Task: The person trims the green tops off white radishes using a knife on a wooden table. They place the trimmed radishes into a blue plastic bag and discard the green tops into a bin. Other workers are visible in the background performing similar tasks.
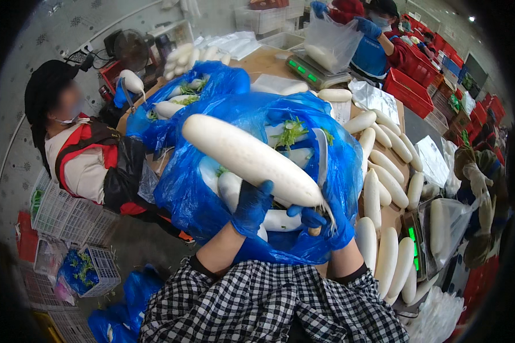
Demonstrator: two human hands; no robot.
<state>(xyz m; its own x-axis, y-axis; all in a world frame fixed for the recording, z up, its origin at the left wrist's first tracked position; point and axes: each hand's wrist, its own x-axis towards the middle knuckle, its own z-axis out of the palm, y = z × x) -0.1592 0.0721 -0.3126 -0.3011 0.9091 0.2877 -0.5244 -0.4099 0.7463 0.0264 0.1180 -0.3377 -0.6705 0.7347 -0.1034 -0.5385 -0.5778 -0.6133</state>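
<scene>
A large white daikon radish (249, 160) lies slanted above an opened blue plastic bag (189, 171), its rooty tip at the lower right. My left hand (253, 208), in a blue glove, grips the radish from below near its middle. In my gloved right hand (332, 227) is a knife (321, 158), its blade pointing up beside the root tip; the fingers curl round its handle, partly hidden. More daikons (281, 221), some with cut green tops (289, 133), lie inside the bag under my hands.
Trimmed daikons (388, 184) line the table's right side by a scale (414, 248). At the left, a co-worker (86, 145) holds a knife and a daikon. Another person (373, 47) holds a clear bag over a scale (313, 73). Crates (101, 270) stand at lower left.
</scene>
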